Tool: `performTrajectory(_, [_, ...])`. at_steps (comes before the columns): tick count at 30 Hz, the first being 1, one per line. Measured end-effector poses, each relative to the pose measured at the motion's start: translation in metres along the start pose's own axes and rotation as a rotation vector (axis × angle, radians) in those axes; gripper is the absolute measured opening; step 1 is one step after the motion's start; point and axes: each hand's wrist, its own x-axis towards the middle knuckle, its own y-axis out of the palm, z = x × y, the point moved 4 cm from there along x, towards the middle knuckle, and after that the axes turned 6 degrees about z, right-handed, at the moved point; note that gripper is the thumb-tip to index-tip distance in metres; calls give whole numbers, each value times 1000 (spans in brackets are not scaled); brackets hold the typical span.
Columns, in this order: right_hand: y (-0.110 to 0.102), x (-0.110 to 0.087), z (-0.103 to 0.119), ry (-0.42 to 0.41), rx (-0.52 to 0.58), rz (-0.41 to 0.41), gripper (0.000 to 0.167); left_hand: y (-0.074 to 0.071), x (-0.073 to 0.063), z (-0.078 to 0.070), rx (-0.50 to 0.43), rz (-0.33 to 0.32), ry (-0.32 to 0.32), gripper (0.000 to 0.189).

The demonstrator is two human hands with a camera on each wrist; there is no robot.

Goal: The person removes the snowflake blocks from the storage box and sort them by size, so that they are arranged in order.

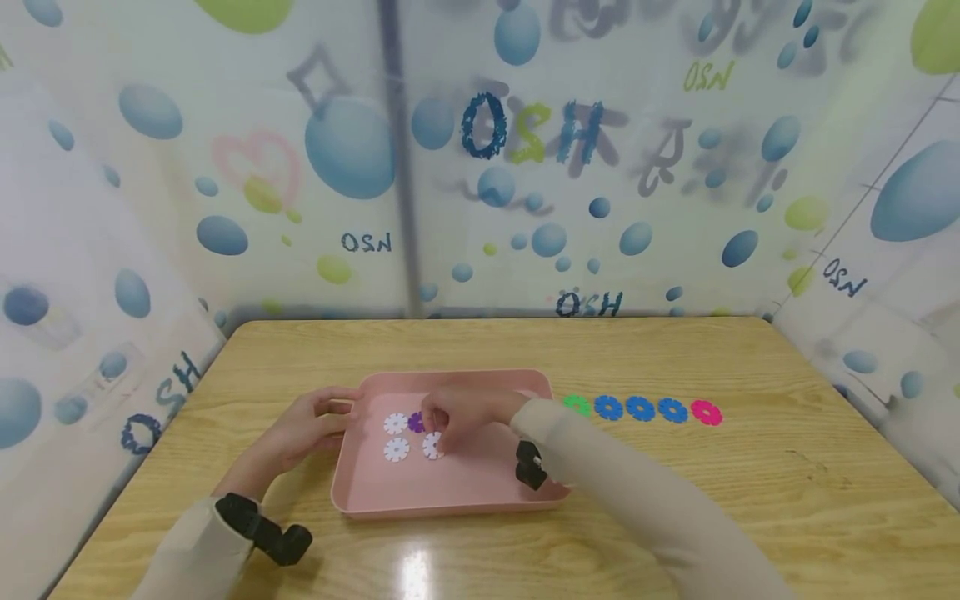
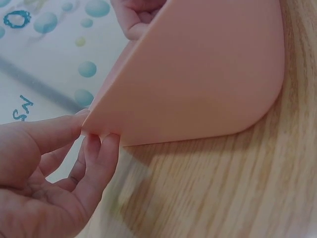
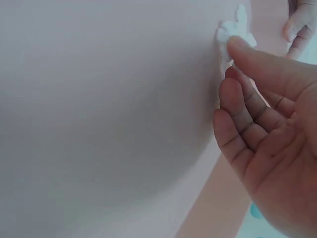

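Spotted sheeting [image 1: 465, 242] is hanging behind the wooden table [image 1: 660, 358], and the pink tray [image 1: 487, 483] is resting on the wood. At the tray's left side, the left hand [image 1: 303, 429] is pinching the rim between thumb and fingers. Inside the tray, left of its middle, the right hand [image 1: 472, 412] is gripping a notched white disc [image 1: 430, 444] by the edge with thumb and fingertips (whether it is clear of the tray's floor, I cannot tell). Two more white discs [image 1: 397, 450] and a purple disc [image 1: 415, 423] are lying nearby, toward the tray's left wall. Beyond the tray's right side, a green disc [image 1: 577, 406], three blue discs [image 1: 641, 408] and a hot-pink disc [image 1: 707, 412] are lying in a row.

The white disc is looking thin, light and fairly stiff, probably plastic, so when flat it is likely offering little to lift by and sliding easily. Its notched edge is giving the best hold, a gentle pinch. Being seemingly light too, the tray is probably benefiting from that steadying grip.
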Motion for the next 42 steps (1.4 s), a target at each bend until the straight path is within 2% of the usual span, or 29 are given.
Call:
performTrajectory(8, [-7,-18,-5,-18,40,-30,14,3,0,-3,0,-19,-10,44])
performTrajectory(16, [-26,-52,-16,43,88,-100,11,3,1,-2,9,-24,-23,43])
performTrajectory(26, [-50,-101,-46,-62,132,-233,9,1,0,0,17,-33,-30,44])
performTrajectory(34, [-55,-138,-76,-3,149,-331,9,1,0,-1,26,-34,-31,45])
performTrajectory(42, [-58,-183,-115,92,232,-461,9,4,-3,-3,37,-46,-35,44])
